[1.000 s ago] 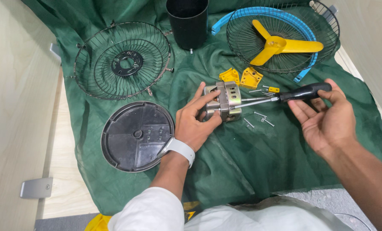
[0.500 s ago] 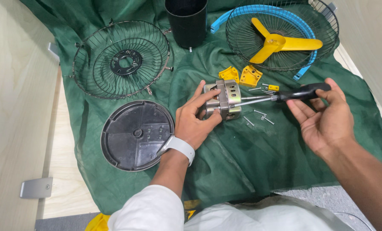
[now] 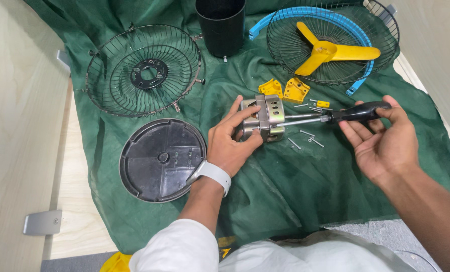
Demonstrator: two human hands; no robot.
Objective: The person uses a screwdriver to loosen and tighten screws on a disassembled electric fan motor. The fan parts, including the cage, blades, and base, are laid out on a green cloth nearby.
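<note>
Little change over the last second: left hand [image 3: 231,142] still grips the metal fan motor [image 3: 265,117] on the green cloth [image 3: 285,186], right hand [image 3: 383,141] still holds the screwdriver [image 3: 336,116] against it, screws [image 3: 305,138] loose beside

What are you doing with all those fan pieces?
A person's left hand grips a small metal motor on a green cloth. The right hand holds a black-handled screwdriver with its shaft against the motor. Loose screws and yellow brackets lie close by. Around them sit a wire guard, a round black plate, a black cylinder, and a yellow blade in another guard.
</note>
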